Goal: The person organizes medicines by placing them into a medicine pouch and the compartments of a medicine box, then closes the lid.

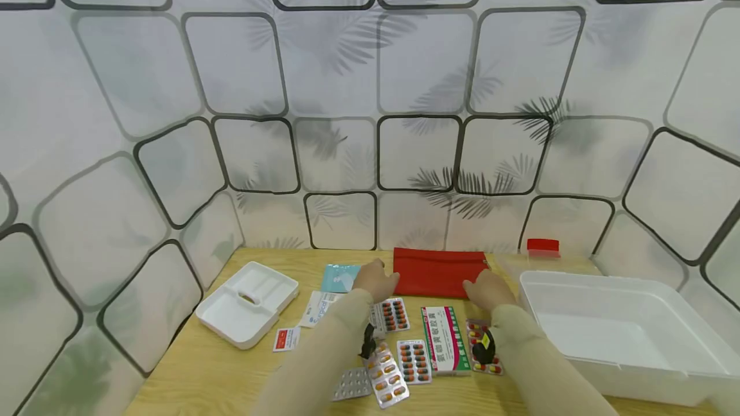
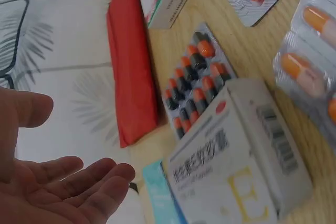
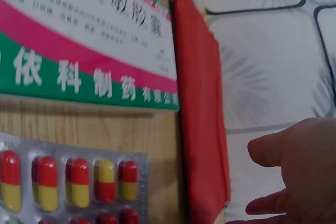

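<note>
A flat red zip pouch (image 1: 439, 273) lies at the back of the table between my two hands. At its left end is my left hand (image 1: 376, 280), fingers loosely spread and holding nothing in the left wrist view. My right hand (image 1: 490, 289) is at the pouch's right end, its thumb and fingers apart with nothing between them. Whether either hand touches the pouch I cannot tell. Below the left hand stands a white medicine box (image 2: 226, 166) with a yellow E. Nearer me lie a green, white and pink medicine box (image 1: 446, 341) and a red-and-yellow capsule blister pack (image 3: 73, 179).
A white divided case (image 1: 247, 303) sits at the left, a large white bin (image 1: 624, 326) at the right. Blue packet (image 1: 339, 278), surgical packet (image 1: 317, 308), small red-white packet (image 1: 286, 339) and several blister packs (image 1: 414, 361) lie about. A red-lidded clear container (image 1: 543, 248) is behind.
</note>
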{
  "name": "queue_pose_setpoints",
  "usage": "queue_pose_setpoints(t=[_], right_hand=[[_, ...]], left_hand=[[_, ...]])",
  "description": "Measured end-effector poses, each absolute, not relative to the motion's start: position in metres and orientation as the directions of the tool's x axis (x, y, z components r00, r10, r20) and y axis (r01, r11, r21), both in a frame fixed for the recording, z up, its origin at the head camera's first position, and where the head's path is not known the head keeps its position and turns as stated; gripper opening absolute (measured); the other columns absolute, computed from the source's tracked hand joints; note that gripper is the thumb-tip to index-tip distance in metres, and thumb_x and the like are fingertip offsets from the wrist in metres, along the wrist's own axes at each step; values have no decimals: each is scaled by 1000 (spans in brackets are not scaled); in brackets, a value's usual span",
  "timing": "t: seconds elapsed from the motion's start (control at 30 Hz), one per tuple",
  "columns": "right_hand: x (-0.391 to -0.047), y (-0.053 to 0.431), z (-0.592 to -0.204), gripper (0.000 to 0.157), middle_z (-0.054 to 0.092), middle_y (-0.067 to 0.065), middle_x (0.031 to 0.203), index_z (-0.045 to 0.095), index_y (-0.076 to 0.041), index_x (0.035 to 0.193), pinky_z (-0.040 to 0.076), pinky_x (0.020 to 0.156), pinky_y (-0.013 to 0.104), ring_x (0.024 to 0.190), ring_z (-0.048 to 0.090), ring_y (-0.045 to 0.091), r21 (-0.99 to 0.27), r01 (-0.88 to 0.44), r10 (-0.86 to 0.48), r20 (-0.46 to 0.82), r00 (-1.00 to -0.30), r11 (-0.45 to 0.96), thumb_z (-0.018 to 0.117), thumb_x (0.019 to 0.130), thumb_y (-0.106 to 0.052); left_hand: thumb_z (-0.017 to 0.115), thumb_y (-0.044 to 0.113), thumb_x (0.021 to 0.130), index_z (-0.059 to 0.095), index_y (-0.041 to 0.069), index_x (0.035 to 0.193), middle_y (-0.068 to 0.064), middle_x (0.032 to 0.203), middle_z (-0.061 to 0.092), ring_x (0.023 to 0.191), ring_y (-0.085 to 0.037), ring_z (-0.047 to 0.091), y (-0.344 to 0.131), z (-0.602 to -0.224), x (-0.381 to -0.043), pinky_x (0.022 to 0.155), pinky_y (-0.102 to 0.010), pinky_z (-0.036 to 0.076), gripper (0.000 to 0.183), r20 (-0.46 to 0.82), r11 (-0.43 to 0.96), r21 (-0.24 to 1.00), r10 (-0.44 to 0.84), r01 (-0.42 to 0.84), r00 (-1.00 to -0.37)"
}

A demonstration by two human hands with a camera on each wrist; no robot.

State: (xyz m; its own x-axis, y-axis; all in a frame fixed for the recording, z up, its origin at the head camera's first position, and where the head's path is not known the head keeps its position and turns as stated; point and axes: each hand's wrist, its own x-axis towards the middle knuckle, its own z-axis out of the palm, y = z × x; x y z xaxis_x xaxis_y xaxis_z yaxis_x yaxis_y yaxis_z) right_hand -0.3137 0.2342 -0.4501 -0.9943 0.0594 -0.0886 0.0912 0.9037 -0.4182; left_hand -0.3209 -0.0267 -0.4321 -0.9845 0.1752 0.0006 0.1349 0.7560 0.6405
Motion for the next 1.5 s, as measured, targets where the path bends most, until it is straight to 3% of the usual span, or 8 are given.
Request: queue_pose_setpoints(t=[0.17,0.4,0.73,1.03,1.13,1.27,1.4,1.5], right_hand=[[-321,241,-458,40,64,22,92,62,10,89,48,74,47,80,60,32,-426,84,51,-88,-995,901,48,96,-27],[-324,246,-467,42,62,28,106,64,12,99,46,84,53,89,59,38,-412,187,132,-158,-978,892,44,96,-24],[-328,246,-472,43,60,31,105,63,14,100,40,82,55,92,53,47,-411,201,160,-132,-978,889,41,94,-22],[-330,250,-477,35,61,33,98,60,16,89,50,77,52,87,59,45,-478,208,192,-83,-978,853,39,91,-11],[-332,252,-480,32,61,33,96,60,17,86,51,75,51,84,60,42,-516,187,180,-65,-982,836,40,89,-8],[-336,256,-488,32,60,32,98,59,18,92,49,73,47,80,57,35,-559,201,199,-65,-978,805,41,86,-8],[-339,258,-493,38,58,35,107,57,20,104,48,75,46,82,53,35,-617,241,249,-74,-966,749,40,83,-6],[-338,257,-493,45,52,37,119,52,19,118,46,85,50,94,53,41,-675,270,280,-97,-955,686,39,83,-5]], left_hand=[[52,32,97,46,-7,136,-21,136,51,117,-36,54,-11,-439,-325,93,-46,46,55,-63,778,619,183,106,-981],[51,31,98,62,-4,116,-17,124,60,104,-29,59,3,-448,-332,84,-41,49,41,-144,804,591,179,60,-973],[48,29,100,51,-5,134,-18,142,46,128,-35,45,10,-453,-333,101,-46,41,49,-172,816,574,200,67,-965],[51,27,98,59,-6,116,-19,122,59,105,-30,58,5,-459,-336,89,-44,48,39,-129,765,643,150,33,-980],[52,27,97,62,-2,96,-14,100,63,88,-25,58,2,-460,-336,79,-40,49,31,-121,757,653,143,30,-982],[51,26,97,55,4,73,-10,76,56,70,-23,52,-2,-460,-337,64,-36,44,32,-111,735,678,135,24,-985],[51,24,96,62,-5,93,-19,101,63,79,-25,53,-5,-460,-337,69,-39,44,32,-90,708,706,117,19,-989],[53,22,93,64,-5,92,-18,101,65,79,-25,52,-6,-462,-341,70,-39,45,29,-30,706,707,81,36,-996]])
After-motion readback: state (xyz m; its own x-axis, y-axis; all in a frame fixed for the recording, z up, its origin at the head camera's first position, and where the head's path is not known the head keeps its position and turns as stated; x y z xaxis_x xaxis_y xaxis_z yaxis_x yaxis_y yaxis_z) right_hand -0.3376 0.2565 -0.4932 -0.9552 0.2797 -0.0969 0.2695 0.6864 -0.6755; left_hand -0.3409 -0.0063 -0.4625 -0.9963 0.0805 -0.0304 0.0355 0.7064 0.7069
